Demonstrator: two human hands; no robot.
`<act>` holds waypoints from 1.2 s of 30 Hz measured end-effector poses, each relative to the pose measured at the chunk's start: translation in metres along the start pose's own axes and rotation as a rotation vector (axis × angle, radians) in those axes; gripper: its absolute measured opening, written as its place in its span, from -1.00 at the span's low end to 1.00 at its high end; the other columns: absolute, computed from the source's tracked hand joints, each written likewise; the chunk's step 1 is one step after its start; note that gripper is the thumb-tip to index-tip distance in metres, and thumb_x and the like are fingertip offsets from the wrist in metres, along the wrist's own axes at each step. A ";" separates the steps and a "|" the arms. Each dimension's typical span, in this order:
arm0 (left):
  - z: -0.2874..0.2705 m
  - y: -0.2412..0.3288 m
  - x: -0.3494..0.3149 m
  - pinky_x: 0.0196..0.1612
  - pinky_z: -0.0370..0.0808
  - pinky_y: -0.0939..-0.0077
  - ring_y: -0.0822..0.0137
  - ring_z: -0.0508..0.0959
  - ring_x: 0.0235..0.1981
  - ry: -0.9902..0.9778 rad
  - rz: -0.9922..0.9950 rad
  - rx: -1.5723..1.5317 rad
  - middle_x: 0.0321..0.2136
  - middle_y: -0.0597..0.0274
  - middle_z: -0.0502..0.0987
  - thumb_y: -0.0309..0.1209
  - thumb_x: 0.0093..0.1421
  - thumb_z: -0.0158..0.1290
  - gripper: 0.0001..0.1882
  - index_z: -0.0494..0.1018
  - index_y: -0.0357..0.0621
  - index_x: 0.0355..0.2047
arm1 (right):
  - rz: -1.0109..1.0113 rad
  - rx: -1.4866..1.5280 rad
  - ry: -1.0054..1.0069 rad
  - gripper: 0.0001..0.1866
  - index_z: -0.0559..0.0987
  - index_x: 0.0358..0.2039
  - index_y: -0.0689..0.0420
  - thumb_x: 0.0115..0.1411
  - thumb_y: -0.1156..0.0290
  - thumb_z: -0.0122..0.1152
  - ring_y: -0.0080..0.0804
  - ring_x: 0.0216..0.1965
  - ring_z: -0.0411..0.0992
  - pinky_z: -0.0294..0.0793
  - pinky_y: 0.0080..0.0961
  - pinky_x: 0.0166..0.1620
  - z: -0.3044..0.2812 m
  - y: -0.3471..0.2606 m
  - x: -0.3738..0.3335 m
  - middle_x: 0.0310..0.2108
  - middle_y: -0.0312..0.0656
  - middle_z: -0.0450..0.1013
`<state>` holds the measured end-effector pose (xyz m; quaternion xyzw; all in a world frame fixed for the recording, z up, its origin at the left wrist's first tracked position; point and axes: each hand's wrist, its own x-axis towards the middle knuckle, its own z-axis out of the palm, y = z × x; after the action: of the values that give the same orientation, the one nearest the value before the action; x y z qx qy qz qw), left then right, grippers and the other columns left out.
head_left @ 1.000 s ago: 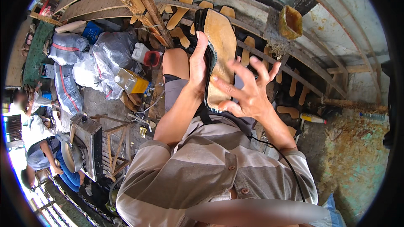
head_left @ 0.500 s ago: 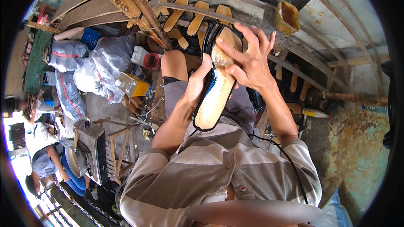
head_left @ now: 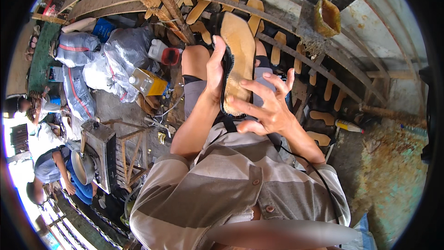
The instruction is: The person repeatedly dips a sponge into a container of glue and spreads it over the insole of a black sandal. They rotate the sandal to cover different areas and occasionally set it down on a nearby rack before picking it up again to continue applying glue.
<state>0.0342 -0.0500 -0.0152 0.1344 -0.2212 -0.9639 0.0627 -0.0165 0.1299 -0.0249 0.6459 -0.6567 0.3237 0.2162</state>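
Note:
In front of my lap a black shoe is held with its tan sole facing up. My left hand grips it along the left side, thumb up against the black edge and the other fingers hidden beneath. At the end nearest me, my right hand is spread open, its index and middle fingertips at or on the sole's surface. Its other fingers stand apart, with nothing gripped between them. The near end of the sole shows a rough, pale rim.
Wooden racks ahead carry several tan-soled shoes. A crusty yellowish container sits on the rack. On the left lie plastic bags, a white jug, a yellow can and a dark stand. Another person sits lower left.
The shoe has tilted more upright and its sole now faces me more fully. My right hand has slid from the shoe's far part down to its near end.

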 end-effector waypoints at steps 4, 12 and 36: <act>-0.016 -0.011 -0.001 -0.27 0.71 0.15 -0.01 0.69 -0.30 -0.023 0.279 0.019 -0.21 -0.15 0.63 0.46 0.27 -0.21 -0.02 0.32 -0.26 0.23 | 0.800 0.779 0.196 -0.10 0.07 0.50 0.16 0.30 0.08 0.24 -0.02 0.31 0.20 0.14 -0.14 0.38 0.008 0.004 -0.008 0.20 0.19 0.31; -0.011 -0.019 -0.014 0.24 0.42 -0.10 -0.16 0.41 0.24 -0.424 0.137 0.126 0.30 -0.17 0.34 0.48 0.09 0.05 0.19 0.07 -0.18 0.45 | 1.019 1.210 -0.129 0.30 -0.20 0.55 0.13 -0.15 0.55 0.36 -0.40 -0.04 0.40 0.51 -0.50 -0.03 -0.051 0.073 0.027 0.44 -0.18 0.05; -0.022 -0.047 -0.025 0.13 0.48 -0.32 -0.03 0.47 0.20 -0.509 -0.178 -0.361 0.47 -0.05 0.03 0.08 0.26 0.10 -0.02 -0.07 -0.06 0.52 | 1.255 -0.059 -0.071 -0.13 0.72 -0.02 -0.11 0.28 -0.48 -0.40 -0.01 0.48 -0.19 -0.59 0.27 0.40 -0.122 0.231 -0.014 0.49 -0.17 0.03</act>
<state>0.0617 -0.0124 -0.0487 -0.1055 -0.0426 -0.9919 -0.0562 -0.2602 0.2154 0.0164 0.1415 -0.9262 0.3490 -0.0194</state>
